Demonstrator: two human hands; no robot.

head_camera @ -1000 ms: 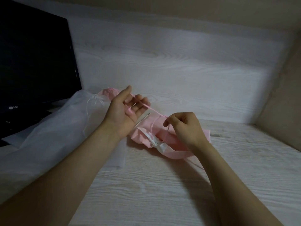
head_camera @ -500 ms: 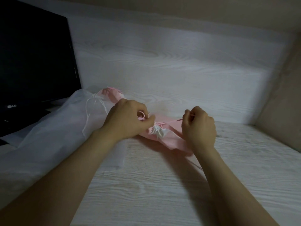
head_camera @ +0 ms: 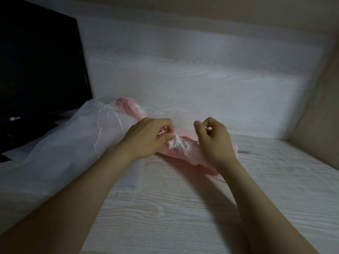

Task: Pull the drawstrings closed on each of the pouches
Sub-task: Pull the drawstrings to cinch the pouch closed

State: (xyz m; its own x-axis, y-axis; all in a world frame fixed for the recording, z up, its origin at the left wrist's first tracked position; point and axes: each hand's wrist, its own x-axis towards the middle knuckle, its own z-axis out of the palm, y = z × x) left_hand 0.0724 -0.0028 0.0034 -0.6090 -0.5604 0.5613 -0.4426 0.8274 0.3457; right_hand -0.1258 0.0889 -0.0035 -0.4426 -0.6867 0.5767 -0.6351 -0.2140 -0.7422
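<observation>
Pink pouch lies on the table, mouth gathered; left hand pinches the drawstring, apparently bracing the pull, while whether the curled right hand holds cord cannot be told.

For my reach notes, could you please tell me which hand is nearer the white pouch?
Left. The left hand rests right beside the white pouch, at its right edge; the right hand is farther right, over the pink pouch.
</observation>
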